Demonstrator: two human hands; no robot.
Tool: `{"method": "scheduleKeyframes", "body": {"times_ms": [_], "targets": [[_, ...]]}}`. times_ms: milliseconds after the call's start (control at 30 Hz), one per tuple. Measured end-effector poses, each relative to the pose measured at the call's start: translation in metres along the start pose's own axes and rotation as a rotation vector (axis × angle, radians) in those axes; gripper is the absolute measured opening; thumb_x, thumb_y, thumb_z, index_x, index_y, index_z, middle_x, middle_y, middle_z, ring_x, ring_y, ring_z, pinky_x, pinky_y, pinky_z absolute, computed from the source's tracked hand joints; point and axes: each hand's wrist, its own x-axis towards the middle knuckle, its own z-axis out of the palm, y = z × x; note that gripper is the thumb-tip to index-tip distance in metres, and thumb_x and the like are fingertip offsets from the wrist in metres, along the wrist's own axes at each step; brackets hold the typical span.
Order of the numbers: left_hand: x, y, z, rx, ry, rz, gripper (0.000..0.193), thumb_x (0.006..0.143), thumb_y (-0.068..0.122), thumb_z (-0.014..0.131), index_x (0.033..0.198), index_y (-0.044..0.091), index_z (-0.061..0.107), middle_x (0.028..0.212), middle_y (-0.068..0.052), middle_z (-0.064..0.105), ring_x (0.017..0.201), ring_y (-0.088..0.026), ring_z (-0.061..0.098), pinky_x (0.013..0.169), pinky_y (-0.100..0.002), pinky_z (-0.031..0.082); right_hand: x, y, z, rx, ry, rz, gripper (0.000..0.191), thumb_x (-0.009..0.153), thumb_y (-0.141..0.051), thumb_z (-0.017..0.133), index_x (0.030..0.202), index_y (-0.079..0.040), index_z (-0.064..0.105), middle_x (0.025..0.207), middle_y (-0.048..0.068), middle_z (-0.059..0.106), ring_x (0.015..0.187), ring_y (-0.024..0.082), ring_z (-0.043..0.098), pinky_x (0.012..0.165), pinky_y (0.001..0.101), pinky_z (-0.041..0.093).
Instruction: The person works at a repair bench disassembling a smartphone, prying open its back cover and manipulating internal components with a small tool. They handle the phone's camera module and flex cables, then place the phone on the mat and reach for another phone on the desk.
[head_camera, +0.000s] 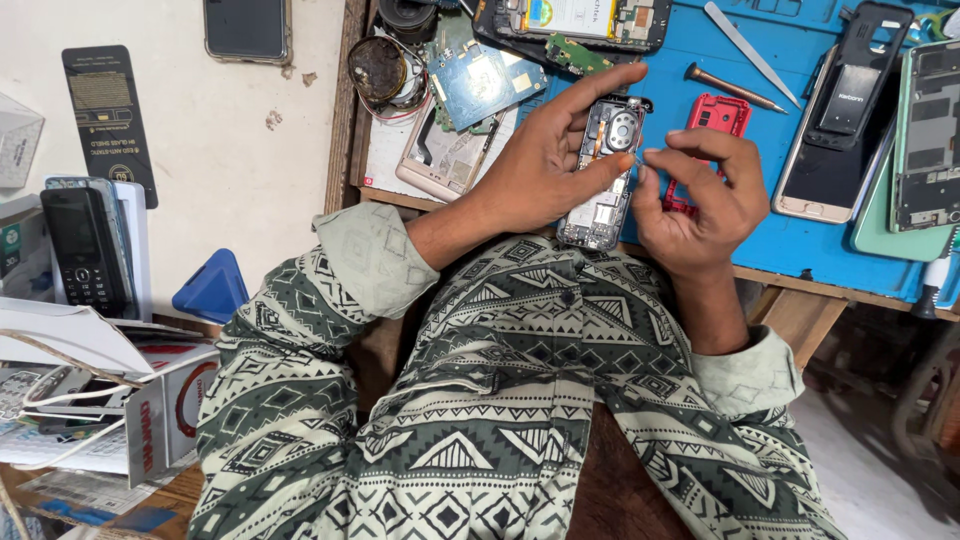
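Head view looks straight down on an opened small phone (607, 170), its back off and a round speaker showing near its top, held just above the near edge of the blue worktop (800, 240). The left hand (545, 160) wraps it from the 9 o'clock side, index finger laid along the top edge and thumb pressed on its middle, so those fingers are closed on the phone body. The right hand (695, 200) sits at 3 o'clock, thumb and forefinger pinched narrowly together on something thin, a fine wire or pin by the look of it, whose tip touches the phone's right edge just below the speaker; what it is exactly is too small to tell. To do this well, the left hand's hold should probably stay firm and low so the board does not rock, and the right hand should work the tip with small, light movements, since the parts around the speaker look delicate. A red phone frame (712, 125) lies just behind the right hand at 12 o'clock, with a screwdriver (735, 90) beyond it.
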Motion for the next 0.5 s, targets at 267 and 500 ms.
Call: {"method": "scheduleKeyframes", "body": {"times_ms": [267,500], "targets": [[0.0002,-0.0004,0.0013,0.053,-0.001,-0.011,0.069,0.105,-0.002,0.073,0.162,0.009,0.035,0.153,-0.01,0.053,0.13,-0.013,0.065,0.112,-0.031,0.06,0.0,0.003,-0.0013,-0.186,-0.024,-0.109,0.012,0.095,-0.017,0.085,0.099,-0.009,0.078,0.11,0.006,0.071,0.1,0.026,0.066,0.101,0.0433,0.05],[0.0005,0.0016,-0.0007,0.121,-0.041,0.101,0.05,0.108,0.0,0.071,0.151,0.009,0.047,0.149,-0.006,0.054,0.135,-0.012,0.058,0.117,-0.029,0.052,0.0006,0.002,-0.0009,-0.091,-0.035,-0.019,0.01,0.093,-0.014,0.082,0.096,-0.006,0.077,0.109,0.007,0.07,0.102,0.026,0.06,0.1,0.0404,0.043]]}}
